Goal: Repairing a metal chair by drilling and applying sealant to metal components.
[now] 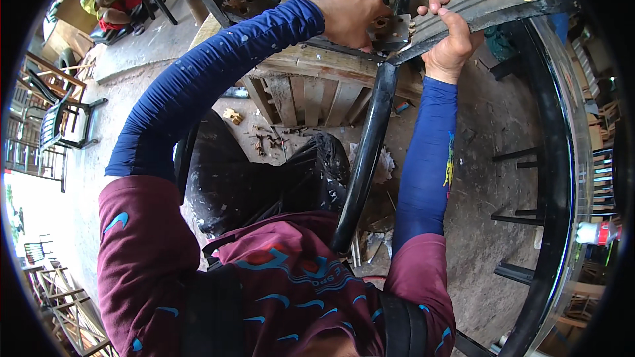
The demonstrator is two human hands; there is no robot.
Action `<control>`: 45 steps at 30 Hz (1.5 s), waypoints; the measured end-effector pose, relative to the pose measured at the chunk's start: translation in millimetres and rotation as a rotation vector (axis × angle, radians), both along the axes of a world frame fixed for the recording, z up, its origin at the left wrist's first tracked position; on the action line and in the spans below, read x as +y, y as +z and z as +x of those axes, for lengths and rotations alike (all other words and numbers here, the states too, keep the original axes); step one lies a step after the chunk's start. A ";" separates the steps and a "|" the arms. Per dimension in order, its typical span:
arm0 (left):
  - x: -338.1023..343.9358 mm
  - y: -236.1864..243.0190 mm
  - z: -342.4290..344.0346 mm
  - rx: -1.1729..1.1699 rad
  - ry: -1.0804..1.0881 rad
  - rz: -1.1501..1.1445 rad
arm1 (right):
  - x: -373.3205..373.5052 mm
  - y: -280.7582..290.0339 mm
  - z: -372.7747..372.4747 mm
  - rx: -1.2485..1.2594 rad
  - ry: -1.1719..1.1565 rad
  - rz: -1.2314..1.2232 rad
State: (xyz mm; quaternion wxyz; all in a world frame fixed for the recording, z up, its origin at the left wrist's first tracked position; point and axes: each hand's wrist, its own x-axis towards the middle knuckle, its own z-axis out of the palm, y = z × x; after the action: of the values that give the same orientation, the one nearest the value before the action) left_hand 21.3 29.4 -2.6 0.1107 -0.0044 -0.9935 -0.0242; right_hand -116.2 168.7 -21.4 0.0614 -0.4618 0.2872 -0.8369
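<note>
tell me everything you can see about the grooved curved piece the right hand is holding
The grooved curved piece is a long, arched strip, greyish with bare pale streaks along its ridges and a dark lower edge; it looks like partly sanded or stripped wood. It runs from upper right down to the left. The right hand grips it from below, fingers wrapped over it. The left hand presses a small flat scraper-like piece at its lower end.

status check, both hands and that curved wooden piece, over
Left hand gripping a small flat sanding block against the joint. Right hand shut on the curved wooden piece, steadying it. Black chair frame runs beneath; nothing blocking the hands.
</note>
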 end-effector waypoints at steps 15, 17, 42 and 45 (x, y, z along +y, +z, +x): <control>-17.8 -2.6 20.3 0.172 -0.121 0.203 | -30.2 46.9 24.7 0.290 -0.086 0.061; -6.8 2.9 13.6 0.081 -0.033 0.088 | -22.7 41.8 21.2 0.212 -0.085 0.160; -7.0 12.1 -25.2 -0.075 -0.175 0.007 | -5.3 5.0 -1.9 0.016 -0.025 -0.006; -6.6 12.2 -26.1 -0.131 -0.163 -0.021 | -2.0 -2.6 -10.8 -0.025 -0.015 -0.027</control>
State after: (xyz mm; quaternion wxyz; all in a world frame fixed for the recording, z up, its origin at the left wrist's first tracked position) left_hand -4.8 22.8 9.5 0.0433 -0.0847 -0.9952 -0.0227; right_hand -127.0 166.7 -24.0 0.0525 -0.4499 0.2783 -0.8470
